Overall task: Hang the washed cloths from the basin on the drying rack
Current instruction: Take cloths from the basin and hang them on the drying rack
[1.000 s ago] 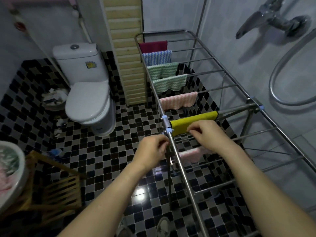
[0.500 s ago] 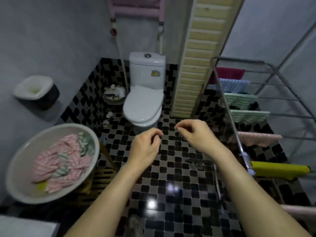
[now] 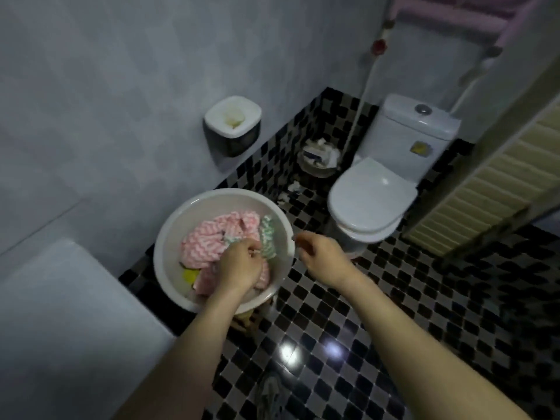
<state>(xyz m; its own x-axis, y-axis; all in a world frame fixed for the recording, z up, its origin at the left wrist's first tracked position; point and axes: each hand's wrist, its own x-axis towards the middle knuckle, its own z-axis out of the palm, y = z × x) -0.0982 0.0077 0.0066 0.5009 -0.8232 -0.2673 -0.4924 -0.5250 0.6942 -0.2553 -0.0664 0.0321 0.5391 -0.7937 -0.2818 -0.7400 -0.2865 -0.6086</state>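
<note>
At the far left we note a pale, smooth white surface (image 3: 60, 322) filling the lower corner, against the grey wall; we cannot tell what fixture it belongs to. Next to the right, on the wall above the floor line, a white-topped holder with a dark body (image 3: 232, 124) is mounted. Below it sits the white basin (image 3: 169, 237), round, raised off the checkered floor on a wooden support (image 3: 245, 321) of which only a small part shows under the near rim. Inside the basin lie the washed cloths: a heap of pink zigzag-patterned cloths (image 3: 206, 244), a green-and-white patterned cloth (image 3: 268, 237) along the right inner wall, and a yellow cloth (image 3: 190, 275) partly buried low on the near side. Our left hand (image 3: 242, 262) is inside the basin, fingers curled down into the pile where pink and green cloths meet; it appears to be pinching fabric, but motion blur keeps us from saying which cloth is gripped. Our right hand (image 3: 318, 253) hovers just beside the basin's right rim, outside it, fingers loosely curled with thumb and forefinger close together, holding nothing. Further right, a small waste bin (image 3: 318, 160) full of paper stands against the wall, with scraps on the tiles near it. Beside that is the white toilet (image 3: 372, 198), lid shut. At the right edge, a slatted cream panel (image 3: 491, 189).
</note>
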